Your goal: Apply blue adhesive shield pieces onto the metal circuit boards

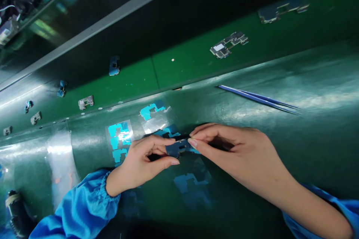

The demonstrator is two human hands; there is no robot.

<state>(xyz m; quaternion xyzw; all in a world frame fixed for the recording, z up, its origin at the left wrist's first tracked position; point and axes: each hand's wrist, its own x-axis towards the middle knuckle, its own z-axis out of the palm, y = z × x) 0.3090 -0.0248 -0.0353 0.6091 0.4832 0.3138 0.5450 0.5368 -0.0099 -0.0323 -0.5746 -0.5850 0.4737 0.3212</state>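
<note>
A small dark blue metal part [177,147] is held between both hands just above the glossy green bench [308,82]. My left hand [140,162] pinches its left end between thumb and fingers. My right hand [227,145] pinches its right end with the fingertips pressed together. Both arms wear blue sleeves. Clear film strips carrying cyan stickers [120,141] lie just left of and behind the hands, and another cyan sticker [152,110] lies further back.
Blue tweezers [258,99] lie on the bench at the right. Behind it a green belt [190,63] carries several small metal parts, among them a grey one [228,44] and a blue one [114,65]. A dark object [14,209] stands at the lower left.
</note>
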